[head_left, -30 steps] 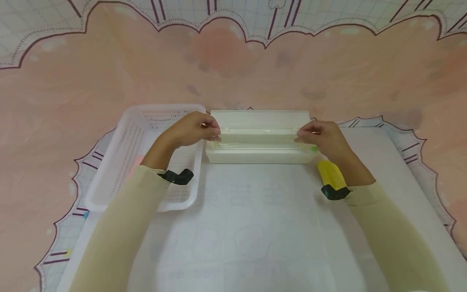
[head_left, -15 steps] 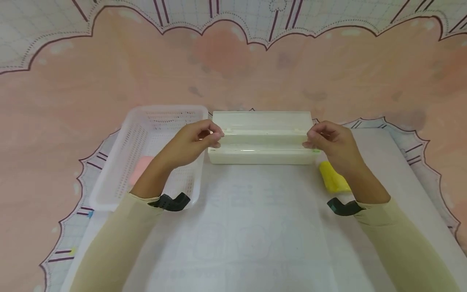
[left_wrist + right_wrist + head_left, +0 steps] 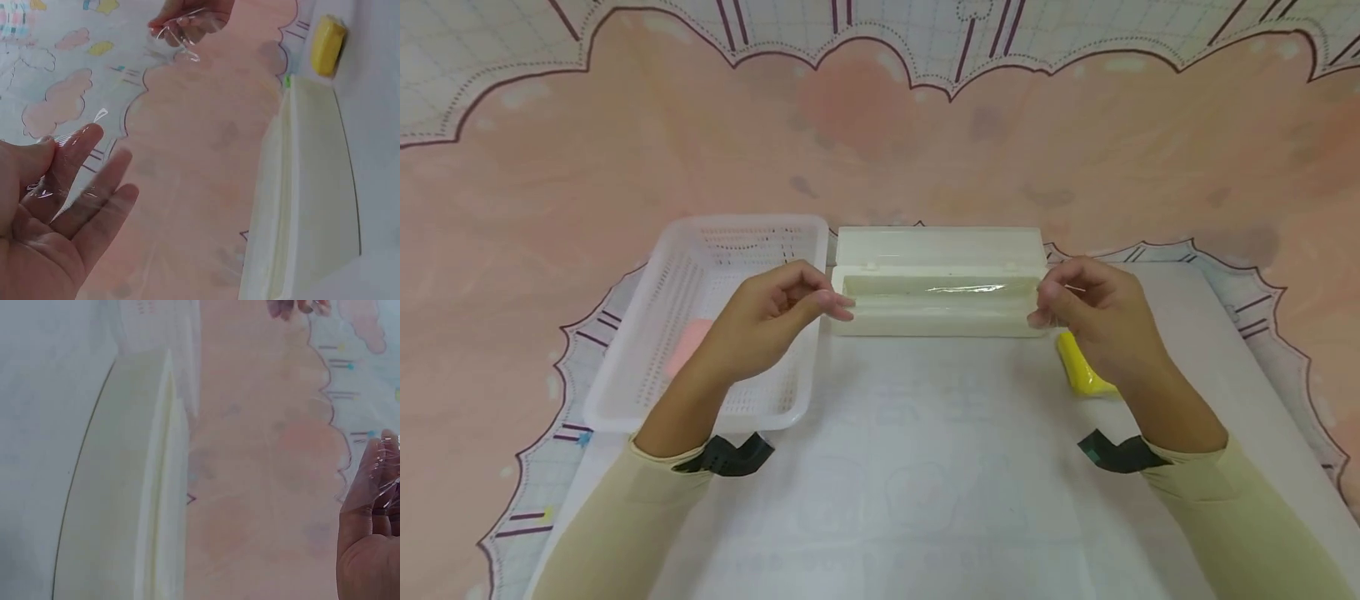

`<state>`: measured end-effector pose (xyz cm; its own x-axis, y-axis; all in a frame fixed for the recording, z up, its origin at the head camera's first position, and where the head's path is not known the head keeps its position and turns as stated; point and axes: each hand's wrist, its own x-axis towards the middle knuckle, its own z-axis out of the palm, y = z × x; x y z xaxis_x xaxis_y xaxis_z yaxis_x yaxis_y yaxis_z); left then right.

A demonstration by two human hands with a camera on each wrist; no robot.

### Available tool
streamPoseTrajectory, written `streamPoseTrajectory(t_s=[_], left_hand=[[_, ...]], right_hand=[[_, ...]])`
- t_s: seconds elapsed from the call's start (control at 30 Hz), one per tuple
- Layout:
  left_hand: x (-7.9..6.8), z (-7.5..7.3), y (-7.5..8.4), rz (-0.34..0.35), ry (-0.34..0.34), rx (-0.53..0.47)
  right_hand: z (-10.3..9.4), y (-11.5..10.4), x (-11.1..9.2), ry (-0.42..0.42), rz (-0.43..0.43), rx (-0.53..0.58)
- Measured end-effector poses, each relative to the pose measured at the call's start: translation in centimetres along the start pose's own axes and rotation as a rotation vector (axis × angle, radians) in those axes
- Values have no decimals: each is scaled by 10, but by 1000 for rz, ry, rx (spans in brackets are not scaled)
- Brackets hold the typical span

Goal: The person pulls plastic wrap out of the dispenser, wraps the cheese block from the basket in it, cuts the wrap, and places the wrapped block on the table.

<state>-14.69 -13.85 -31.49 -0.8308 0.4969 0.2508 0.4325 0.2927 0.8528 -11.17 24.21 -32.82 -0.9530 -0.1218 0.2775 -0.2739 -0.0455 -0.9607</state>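
Observation:
A clear sheet of cling film (image 3: 970, 288) spans the gap between my hands, its glare showing in front of a long cream dispenser box (image 3: 936, 246) whose lid stands raised. My left hand (image 3: 767, 321) pinches one end between thumb and forefinger; in the left wrist view the film (image 3: 47, 187) lies crumpled over these fingers, the others spread. At the opposite end my right hand (image 3: 1101, 321) pinches the sheet, and bunched film covers its fingers (image 3: 375, 475) in the right wrist view. Both hands are on the near side of the box, raised above the table.
Left of the box stands a white perforated basket (image 3: 597, 400) holding a pink item (image 3: 688, 342). A yellow bundle (image 3: 1084, 371) lies below the right hand, partly hidden by it. A white sheet covers the table (image 3: 910, 500); patterned cloth (image 3: 700, 158) surrounds it.
Both hands have drawn back from the dispenser box toward the body, carrying the film with them. The right hand has also shifted slightly right.

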Motion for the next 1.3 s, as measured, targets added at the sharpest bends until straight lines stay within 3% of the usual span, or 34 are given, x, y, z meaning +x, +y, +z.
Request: streamPoseTrajectory(t_s=[0.17,0.3,0.6,0.73,0.9,1.0,1.07,1.17,1.3], left_hand=[[-13,6,8,65,-7,-57],[-23,6,14,167,-39,-68],[-43,4,35,383,-121,-110],[-51,6,39,417,-191,-158],[-63,13,26,388,-327,-244],[-72,21,12,321,-418,-307],[-77,28,2,247,-474,-327],[-85,40,-13,123,-545,-314],[-93,56,-33,28,-597,-263]], right_hand=[[3,-4,-11,-40,-52,82],[5,-5,-18,-88,-131,141],[11,-11,-33,-302,-358,473],[14,-12,-44,-392,-372,489],[3,1,-63,-511,-247,382],[-4,13,-75,-582,-128,295],[-6,21,-83,-625,-21,234],[-6,32,-94,-673,223,149],[-5,50,-101,-701,458,101]])
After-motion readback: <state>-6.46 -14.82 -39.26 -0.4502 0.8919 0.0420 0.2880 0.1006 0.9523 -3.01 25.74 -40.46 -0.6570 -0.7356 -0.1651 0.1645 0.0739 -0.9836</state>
